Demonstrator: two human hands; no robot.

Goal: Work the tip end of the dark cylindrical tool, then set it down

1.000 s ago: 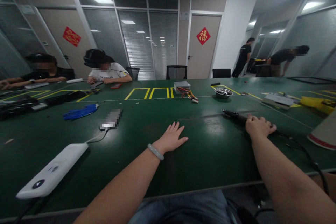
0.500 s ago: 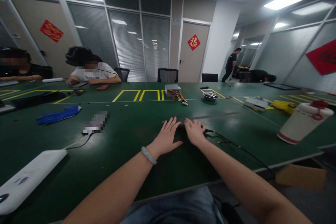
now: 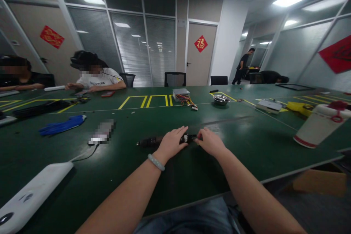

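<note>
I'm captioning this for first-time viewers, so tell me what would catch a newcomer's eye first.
Probably the black tool on the near part of the green table, with the left grip over it and the right grip at its right end. Next come the blue glove lying off to the left and the red diamond sign on the door straight ahead.

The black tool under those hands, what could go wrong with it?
The black tool might slide or turn on the smooth table if the left hand across it presses too lightly. The right hand has its fingers bunched at the tool's right end, so a hard tug there could pull it askew. And the left arm might snag the thin cable of the white box if it swings outward.
</note>
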